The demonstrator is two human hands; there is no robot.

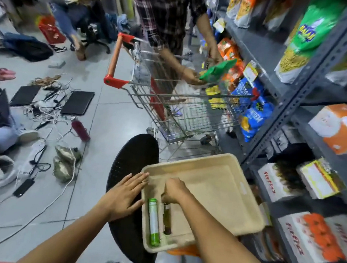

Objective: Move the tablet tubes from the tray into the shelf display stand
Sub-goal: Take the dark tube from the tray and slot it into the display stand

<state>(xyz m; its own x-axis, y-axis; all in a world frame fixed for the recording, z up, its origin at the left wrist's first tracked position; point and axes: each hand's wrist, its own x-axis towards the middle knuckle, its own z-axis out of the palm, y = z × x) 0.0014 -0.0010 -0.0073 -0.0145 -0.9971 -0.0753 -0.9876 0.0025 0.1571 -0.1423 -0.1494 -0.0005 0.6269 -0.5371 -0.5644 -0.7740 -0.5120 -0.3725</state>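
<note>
A beige tray (217, 178) rests on a round black stool (135, 161) in front of me. Two tablet tubes lie side by side at its near left: a green-and-white tube (153, 222) and a darker olive tube (167, 220). My right hand (174, 190) reaches into the tray, its fingers curled down around the top end of the olive tube. My left hand (127, 193) lies flat with fingers apart on the tray's left rim and the stool, holding nothing. No display stand can be made out on the grey shelf (296, 97) to the right.
A person in a checked shirt (165, 12) handles a green packet beside a wire shopping cart (171, 101) just beyond the stool. The shelves carry snack bags and boxes. Cables, laptops, shoes and a bottle litter the floor to the left, where another person sits.
</note>
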